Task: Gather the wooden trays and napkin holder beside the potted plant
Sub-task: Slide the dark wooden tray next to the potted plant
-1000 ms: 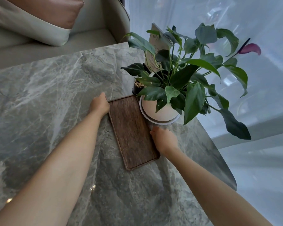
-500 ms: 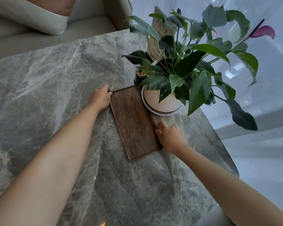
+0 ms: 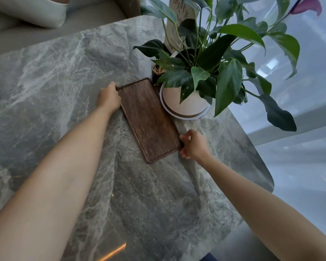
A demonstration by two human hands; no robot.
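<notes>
A dark wooden tray (image 3: 151, 119) lies flat on the grey marble table (image 3: 64, 72), its long right side next to the white pot of the potted plant (image 3: 186, 102). My left hand (image 3: 108, 97) grips the tray's far left corner. My right hand (image 3: 194, 144) holds the near right corner, fingers curled on the edge. Whether more trays lie stacked beneath it is hidden. No napkin holder is recognisable.
A small dark holder of toothpicks (image 3: 157, 73) stands behind the tray, against the pot. A paper card (image 3: 179, 25) stands among the leaves. The table's curved right edge (image 3: 260, 157) runs close to my right hand. A cushioned seat (image 3: 45, 25) lies beyond the table.
My right hand has slid from the tray's right side down to its near right corner. My left hand stays at the far left corner. The tray sits in nearly the same place beside the pot.
</notes>
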